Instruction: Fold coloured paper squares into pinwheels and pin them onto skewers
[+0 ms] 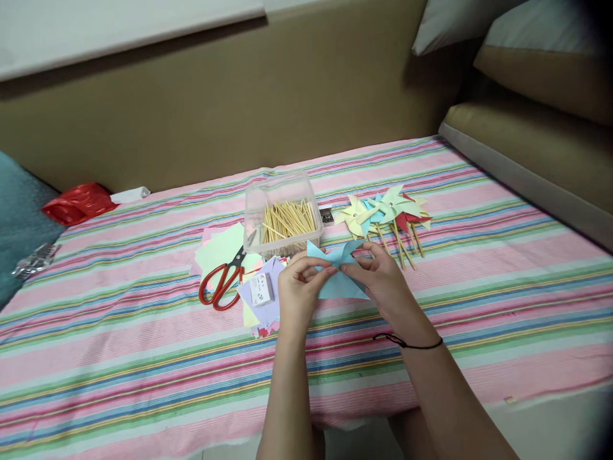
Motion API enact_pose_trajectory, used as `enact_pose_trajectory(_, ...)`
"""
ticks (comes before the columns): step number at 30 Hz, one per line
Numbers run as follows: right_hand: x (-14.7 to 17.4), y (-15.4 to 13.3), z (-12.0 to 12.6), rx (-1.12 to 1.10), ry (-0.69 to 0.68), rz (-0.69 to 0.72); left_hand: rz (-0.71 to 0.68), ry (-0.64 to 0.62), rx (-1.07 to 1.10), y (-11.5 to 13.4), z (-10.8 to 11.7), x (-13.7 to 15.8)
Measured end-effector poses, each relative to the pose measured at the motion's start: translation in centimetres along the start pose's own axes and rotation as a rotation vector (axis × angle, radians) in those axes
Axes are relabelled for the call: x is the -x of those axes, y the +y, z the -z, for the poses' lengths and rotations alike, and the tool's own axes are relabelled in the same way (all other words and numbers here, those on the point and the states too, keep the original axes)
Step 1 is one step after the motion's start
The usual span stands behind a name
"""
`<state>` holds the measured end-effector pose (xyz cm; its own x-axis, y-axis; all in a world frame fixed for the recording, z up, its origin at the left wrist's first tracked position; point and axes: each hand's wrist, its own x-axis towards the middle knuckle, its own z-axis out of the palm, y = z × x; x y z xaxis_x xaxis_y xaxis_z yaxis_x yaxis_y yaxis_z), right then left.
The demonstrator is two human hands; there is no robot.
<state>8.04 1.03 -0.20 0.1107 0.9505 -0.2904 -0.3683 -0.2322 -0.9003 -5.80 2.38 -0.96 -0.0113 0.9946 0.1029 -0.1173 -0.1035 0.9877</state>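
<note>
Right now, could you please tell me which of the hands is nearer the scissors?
Left. The left hand pinches the blue paper to the right of the scissors, with a small box between; the right hand is farther right.

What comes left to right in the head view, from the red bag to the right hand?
Red bag → red-handled scissors → small white pack → left hand → blue paper → right hand.
</note>
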Motion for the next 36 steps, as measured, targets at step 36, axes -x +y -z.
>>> enact_pose_trajectory(36, 0.24, -0.06, -0.26, 0.005, -0.007, 0.027, 0.069, 0.015, -0.059, -0.31, 0.38, -0.03)
